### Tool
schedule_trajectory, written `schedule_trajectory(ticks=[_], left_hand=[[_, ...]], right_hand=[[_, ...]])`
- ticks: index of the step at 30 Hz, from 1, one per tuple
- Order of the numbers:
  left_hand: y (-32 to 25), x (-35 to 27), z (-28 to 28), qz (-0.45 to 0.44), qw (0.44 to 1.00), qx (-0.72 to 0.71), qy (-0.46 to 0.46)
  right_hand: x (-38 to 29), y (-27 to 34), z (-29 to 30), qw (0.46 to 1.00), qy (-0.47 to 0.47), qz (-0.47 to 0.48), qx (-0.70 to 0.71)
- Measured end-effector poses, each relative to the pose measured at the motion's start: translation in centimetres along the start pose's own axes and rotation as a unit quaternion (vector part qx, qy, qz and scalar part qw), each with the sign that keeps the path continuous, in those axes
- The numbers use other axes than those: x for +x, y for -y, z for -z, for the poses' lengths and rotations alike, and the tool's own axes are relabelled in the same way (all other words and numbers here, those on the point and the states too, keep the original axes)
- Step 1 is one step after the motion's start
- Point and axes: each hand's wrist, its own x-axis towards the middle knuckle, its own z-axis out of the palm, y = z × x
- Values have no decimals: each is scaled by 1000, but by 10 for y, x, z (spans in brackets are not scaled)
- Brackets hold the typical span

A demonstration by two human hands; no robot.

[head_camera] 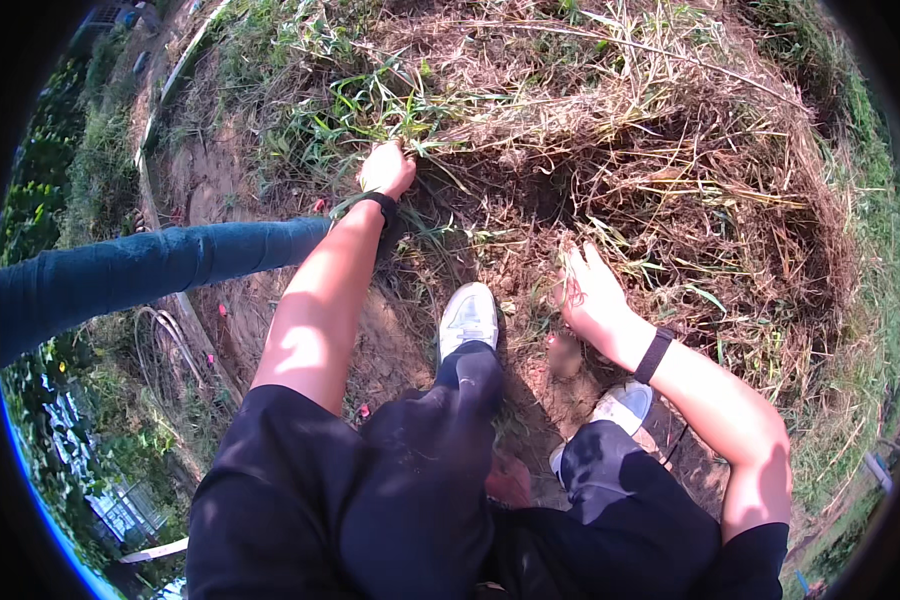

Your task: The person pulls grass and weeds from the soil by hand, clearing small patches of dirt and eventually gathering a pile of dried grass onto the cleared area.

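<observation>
My left hand (387,169), with a dark band at the wrist, is closed around the base of green grass blades (397,124) at the upper centre. Lower and to the right, my right hand (592,296) has its fingers spread a little; thin weed stems (572,262) lie against its thumb side, and whether it grips them cannot be told. It is beside a heap of dry pulled weeds and roots (690,187). Bare brown soil (390,330) shows between and below the hands. A white shoe (469,315) stands between the arms.
A thick blue-wrapped pole (157,259) reaches in from the left, passing behind my left forearm. A second shoe (622,406) stands below my right hand. Pale edging strips (150,135) and bent hoses (171,330) lie at the left. Taller grass (870,225) borders the right side.
</observation>
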Motion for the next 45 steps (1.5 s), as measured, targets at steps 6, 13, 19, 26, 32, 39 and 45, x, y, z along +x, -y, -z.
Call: schedule_trajectory(ticks=[6, 13, 19, 26, 32, 39, 45], left_hand=[[-13, -19, 1, -58, 993, 69, -81], [-23, -20, 12, 13, 995, 95, -11], [-25, -47, 0, -89, 987, 32, -133], [-67, -117, 4, -68, 995, 11, -66], [-110, -162, 12, -163, 986, -38, -4], [-180, -198, 14, -417, 907, -55, 15], [-239, -207, -17, -574, 805, 91, 122]], right_hand=[[-4, -17, -6, 998, -33, -42, 41], [-25, -24, -4, 998, 34, -20, 46], [-41, -18, -7, 998, -5, -3, 63], [-70, -3, 16, 999, 31, -22, -13], [-131, 15, 16, 994, 13, -96, 45], [-206, 17, -8, 956, 160, -231, 79], [-270, 10, -64, 902, 233, -359, 50]])
